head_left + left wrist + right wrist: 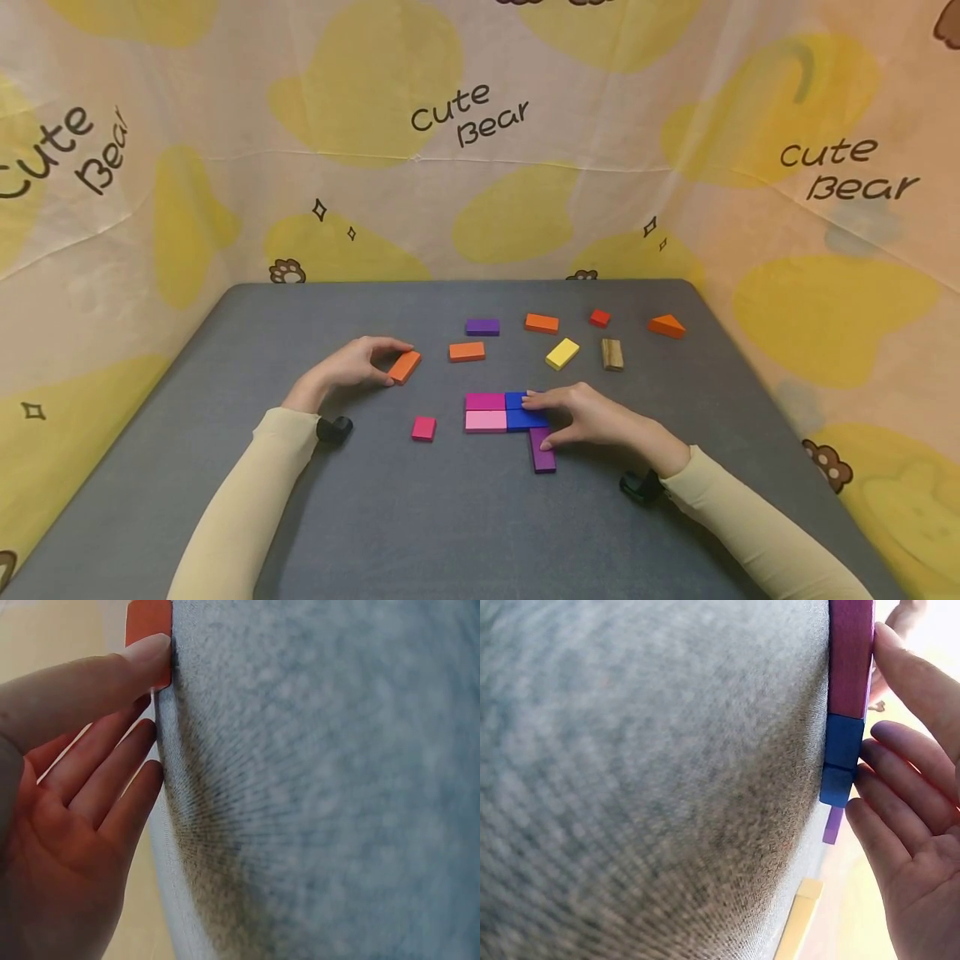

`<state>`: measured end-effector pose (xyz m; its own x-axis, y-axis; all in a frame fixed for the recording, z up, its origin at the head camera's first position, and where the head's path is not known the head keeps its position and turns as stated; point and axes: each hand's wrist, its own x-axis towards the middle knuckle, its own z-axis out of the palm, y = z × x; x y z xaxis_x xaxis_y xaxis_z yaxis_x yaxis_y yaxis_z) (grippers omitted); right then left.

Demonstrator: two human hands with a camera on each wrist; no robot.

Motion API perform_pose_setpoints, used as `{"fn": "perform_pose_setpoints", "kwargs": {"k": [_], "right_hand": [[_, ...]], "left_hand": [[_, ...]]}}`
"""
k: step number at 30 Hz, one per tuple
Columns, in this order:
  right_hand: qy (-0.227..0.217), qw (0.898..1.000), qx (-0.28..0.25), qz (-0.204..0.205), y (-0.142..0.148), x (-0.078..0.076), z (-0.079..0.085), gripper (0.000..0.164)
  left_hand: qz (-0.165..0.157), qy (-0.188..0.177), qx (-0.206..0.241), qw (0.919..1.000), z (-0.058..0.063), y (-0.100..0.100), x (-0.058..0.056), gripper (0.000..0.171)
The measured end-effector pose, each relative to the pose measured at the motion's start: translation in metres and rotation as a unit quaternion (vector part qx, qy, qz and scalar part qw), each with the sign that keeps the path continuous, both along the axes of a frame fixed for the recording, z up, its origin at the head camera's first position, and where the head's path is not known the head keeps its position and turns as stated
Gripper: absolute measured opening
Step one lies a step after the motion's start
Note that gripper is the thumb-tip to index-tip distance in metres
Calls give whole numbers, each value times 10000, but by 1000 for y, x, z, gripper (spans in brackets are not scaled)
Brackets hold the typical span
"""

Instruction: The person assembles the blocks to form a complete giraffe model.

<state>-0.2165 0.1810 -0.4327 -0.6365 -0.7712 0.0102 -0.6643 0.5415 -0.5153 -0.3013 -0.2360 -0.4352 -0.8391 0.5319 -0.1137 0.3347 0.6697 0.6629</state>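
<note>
My left hand (356, 362) pinches an orange block (405, 367) by its two ends, thumb at the near end and index finger at the far one. In the left wrist view the thumb lies against this orange block (150, 622), low at the tabletop, while the other fingers extend loosely. My right hand (596, 414) rests its fingertips on two blue blocks (517, 421), its thumb at a purple block (543, 458) that extends toward me from them. Left of the blue pair, a magenta block (485, 402) and a light pink block (486, 422) lie flush against them.
A small red-pink block (423, 429) lies between the hands. Farther back are a violet block (482, 327), two orange blocks, a yellow block (562, 354), a wood-patterned block (612, 355), a small red block (599, 318) and an orange triangle (667, 326) on the grey table (450, 533).
</note>
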Motion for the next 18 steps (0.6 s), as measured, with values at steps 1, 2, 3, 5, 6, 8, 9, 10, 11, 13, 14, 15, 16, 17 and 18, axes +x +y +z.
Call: {"fn": "perform_pose_setpoints", "kwargs": {"k": [1, 2, 3, 5, 6, 8, 9, 10, 11, 13, 14, 15, 16, 17, 18], "right_hand": [[-11, 10000, -5, 2, 0, 0, 0, 63], [-15, 10000, -4, 4, 0, 0, 0, 63], [-27, 10000, 0, 3, 0, 0, 0, 63], [-40, 10000, 18, -5, 0, 0, 0, 63], [-47, 10000, 37, -13, -1, -1, 1, 63], [-53, 10000, 63, -25, -1, -1, 1, 63], [-60, 9999, 77, -30, -1, -1, 1, 63], [-64, 9999, 82, -34, -1, -1, 1, 64], [-65, 9999, 87, -33, -1, -1, 1, 64], [-62, 9999, 92, -31, -1, -1, 1, 63], [-55, 9999, 98, -30, -1, -1, 1, 63], [-53, 9999, 90, -26, -1, 0, 1, 63], [-33, 10000, 82, -23, -1, 0, 1, 63], [-12, 10000, 76, -21, -1, 0, 1, 63], [6, 10000, 67, -19, -1, 0, 1, 63]], "left_hand": [[17, -3, 5, 10000, 0, 0, 0, 59], [41, -9, 19, 10000, 0, 0, 0, 60], [67, -6, 32, 10000, 0, 0, 0, 60], [108, 5, 66, 9999, -1, 0, -1, 60], [119, 23, 90, 9999, -2, 0, -1, 60], [193, 20, 141, 9997, -2, -1, -1, 61], [237, 12, 169, 9996, -2, 0, -1, 61], [282, 7, 195, 9994, -2, 0, -1, 60], [327, -3, 238, 9992, -2, 1, 0, 61], [386, -10, 329, 9987, 0, 3, 2, 60], [391, 7, 386, 9985, 1, 5, 4, 60], [382, 47, 453, 9982, 1, 7, 6, 60], [353, 92, 529, 9979, 2, 10, 8, 61], [317, 126, 628, 9974, 3, 13, 10, 61], [264, 193, 704, 9970, 3, 16, 12, 62]]}}
